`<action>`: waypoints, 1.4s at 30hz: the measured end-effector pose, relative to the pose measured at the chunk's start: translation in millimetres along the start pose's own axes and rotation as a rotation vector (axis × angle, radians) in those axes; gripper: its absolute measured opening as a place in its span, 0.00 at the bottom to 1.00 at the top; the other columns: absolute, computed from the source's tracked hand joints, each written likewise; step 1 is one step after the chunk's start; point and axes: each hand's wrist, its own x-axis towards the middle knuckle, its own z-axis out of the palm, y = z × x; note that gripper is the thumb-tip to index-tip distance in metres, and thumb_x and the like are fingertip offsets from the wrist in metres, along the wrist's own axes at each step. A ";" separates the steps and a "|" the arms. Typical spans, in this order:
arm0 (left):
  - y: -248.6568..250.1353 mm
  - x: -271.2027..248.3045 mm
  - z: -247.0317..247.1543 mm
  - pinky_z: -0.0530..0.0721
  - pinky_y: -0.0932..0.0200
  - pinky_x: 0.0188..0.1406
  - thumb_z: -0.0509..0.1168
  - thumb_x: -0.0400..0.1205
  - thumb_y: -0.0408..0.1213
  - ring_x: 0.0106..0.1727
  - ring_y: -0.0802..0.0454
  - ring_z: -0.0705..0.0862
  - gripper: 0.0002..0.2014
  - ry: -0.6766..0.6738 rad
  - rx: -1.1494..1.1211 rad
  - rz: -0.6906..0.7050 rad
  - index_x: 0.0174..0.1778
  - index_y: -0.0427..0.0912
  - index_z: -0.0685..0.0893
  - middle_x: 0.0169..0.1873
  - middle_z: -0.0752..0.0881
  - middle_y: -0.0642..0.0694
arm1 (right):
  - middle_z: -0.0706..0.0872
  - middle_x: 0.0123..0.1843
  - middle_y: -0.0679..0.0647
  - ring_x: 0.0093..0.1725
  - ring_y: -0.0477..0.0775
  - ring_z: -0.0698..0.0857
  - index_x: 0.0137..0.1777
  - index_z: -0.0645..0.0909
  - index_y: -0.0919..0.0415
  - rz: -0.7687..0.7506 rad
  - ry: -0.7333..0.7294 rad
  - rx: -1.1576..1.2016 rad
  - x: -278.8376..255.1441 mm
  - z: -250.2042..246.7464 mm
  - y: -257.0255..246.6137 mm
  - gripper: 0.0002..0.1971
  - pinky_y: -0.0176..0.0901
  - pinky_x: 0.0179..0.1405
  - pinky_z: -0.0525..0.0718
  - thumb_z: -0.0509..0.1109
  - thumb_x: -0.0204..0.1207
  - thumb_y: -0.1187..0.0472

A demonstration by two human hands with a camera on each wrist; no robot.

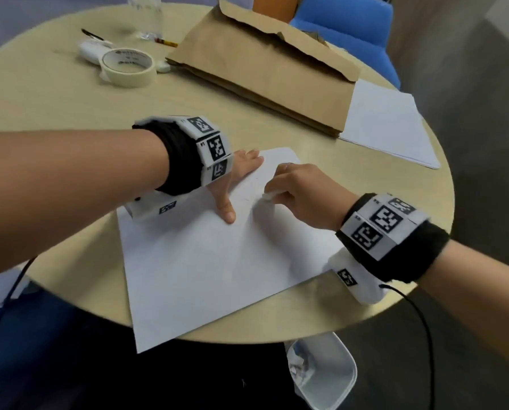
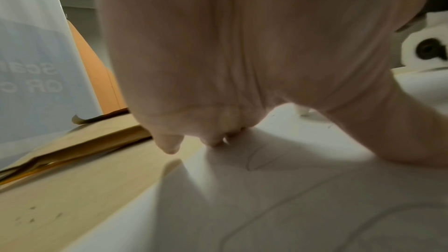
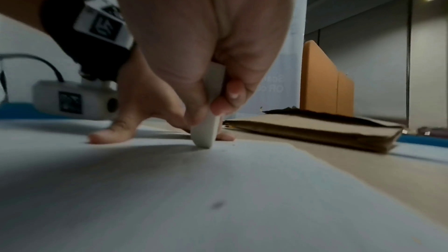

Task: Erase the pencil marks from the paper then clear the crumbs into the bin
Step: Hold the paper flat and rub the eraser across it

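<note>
Two hands work on the sheet of paper [image 1: 206,261] at centre frame in the head view: the left hand [image 1: 235,184] lies flat with fingers spread, pinning the sheet, and the right hand [image 1: 303,193] pinches a white eraser [image 1: 267,197] whose tip touches the paper. Erasing looks under way, not finished; the left wrist view shows faint pencil marks [image 2: 257,158] under the palm, lines the head view barely registers. Crumb clearing appears still to come: the clear plastic bin [image 1: 321,377] sits below the table edge at lower right of the head view. Only the right wrist view shows the eraser [image 3: 206,135] held between thumb and fingers, with small dark specks nearby
</note>
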 end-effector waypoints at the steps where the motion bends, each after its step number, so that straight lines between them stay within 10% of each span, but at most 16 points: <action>1: -0.1 0.5 0.3 0.44 0.49 0.80 0.76 0.69 0.52 0.84 0.47 0.37 0.63 0.001 -0.002 0.000 0.81 0.38 0.32 0.82 0.32 0.43 | 0.86 0.48 0.64 0.47 0.63 0.84 0.47 0.88 0.68 -0.044 -0.040 0.033 -11.3 -2.6 -0.6 0.09 0.44 0.50 0.77 0.66 0.74 0.73; 6: 0.6 1.3 -0.5 0.43 0.51 0.80 0.75 0.69 0.52 0.84 0.47 0.36 0.63 -0.006 0.007 -0.005 0.81 0.39 0.31 0.82 0.32 0.43 | 0.86 0.54 0.53 0.44 0.47 0.77 0.58 0.86 0.60 -0.062 -0.335 -0.033 -30.6 -28.1 9.2 0.11 0.28 0.46 0.68 0.66 0.78 0.65; 13: 0.0 0.8 0.8 0.45 0.51 0.80 0.76 0.69 0.51 0.84 0.46 0.38 0.63 0.011 0.014 -0.004 0.81 0.38 0.32 0.82 0.33 0.42 | 0.87 0.51 0.64 0.52 0.63 0.83 0.51 0.88 0.67 0.014 0.047 -0.047 14.0 1.8 5.6 0.11 0.43 0.52 0.75 0.64 0.76 0.71; 20: -1.6 1.2 0.7 0.42 0.48 0.80 0.75 0.70 0.53 0.84 0.46 0.36 0.62 -0.003 -0.004 -0.003 0.81 0.38 0.31 0.81 0.31 0.42 | 0.84 0.51 0.50 0.44 0.45 0.77 0.57 0.87 0.58 -0.014 -0.312 0.024 -49.9 -21.7 20.6 0.11 0.30 0.47 0.71 0.68 0.78 0.62; 25: -1.5 0.4 4.8 0.42 0.43 0.81 0.69 0.69 0.65 0.84 0.45 0.40 0.63 0.009 0.073 -0.116 0.81 0.39 0.30 0.82 0.33 0.43 | 0.80 0.34 0.49 0.23 0.38 0.77 0.50 0.82 0.62 0.567 0.268 0.653 -39.9 -25.4 49.1 0.08 0.24 0.22 0.73 0.63 0.81 0.60; 29: 10.1 5.1 11.3 0.47 0.36 0.80 0.61 0.66 0.74 0.84 0.38 0.47 0.64 0.062 0.073 -0.225 0.81 0.37 0.34 0.82 0.38 0.37 | 0.72 0.32 0.54 0.28 0.49 0.71 0.41 0.73 0.63 0.905 0.611 1.435 -28.6 -24.7 57.9 0.10 0.35 0.27 0.69 0.61 0.82 0.59; 35: 41.6 -6.9 1.6 0.61 0.37 0.77 0.53 0.75 0.70 0.80 0.32 0.57 0.51 0.103 0.050 -0.264 0.82 0.34 0.49 0.81 0.52 0.30 | 0.73 0.33 0.53 0.29 0.48 0.71 0.47 0.71 0.65 0.938 0.732 1.996 -17.9 -11.2 42.1 0.09 0.35 0.28 0.69 0.52 0.84 0.61; 42: 65.4 -12.0 -17.9 0.76 0.48 0.60 0.54 0.83 0.59 0.66 0.39 0.76 0.34 0.100 0.055 -0.214 0.74 0.34 0.68 0.75 0.69 0.35 | 0.72 0.24 0.51 0.21 0.46 0.70 0.44 0.73 0.61 1.041 0.811 2.008 -25.2 13.7 37.9 0.09 0.33 0.17 0.68 0.56 0.82 0.58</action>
